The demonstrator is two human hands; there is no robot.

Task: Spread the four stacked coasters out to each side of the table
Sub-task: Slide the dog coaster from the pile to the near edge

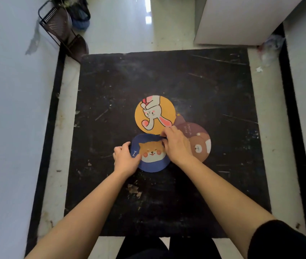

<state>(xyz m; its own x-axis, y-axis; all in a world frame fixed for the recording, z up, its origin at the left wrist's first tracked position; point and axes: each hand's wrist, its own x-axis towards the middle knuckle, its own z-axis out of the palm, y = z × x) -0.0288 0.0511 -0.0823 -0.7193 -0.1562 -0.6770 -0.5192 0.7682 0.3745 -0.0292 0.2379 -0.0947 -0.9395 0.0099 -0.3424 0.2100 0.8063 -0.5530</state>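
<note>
Three round coasters show near the middle of the black table [111, 81]. A yellow rabbit coaster [155, 114] lies farthest from me. Below it lies a blue dog coaster [151, 154]. A brown bear coaster [199, 142] sits to the right, and a sliver of another brown coaster [179, 119] peeks out behind it. My left hand [125, 158] grips the blue coaster's left edge, thumb on top. My right hand [175, 143] rests over the spot where the coasters meet, fingertips pinching at the yellow coaster's lower edge; it hides part of the brown one.
The scratched table has bare dark surface on all sides of the coasters. A black wire rack [60, 28] leans at the far left corner. A white cabinet [241, 19] stands beyond the far right edge. Pale floor surrounds the table.
</note>
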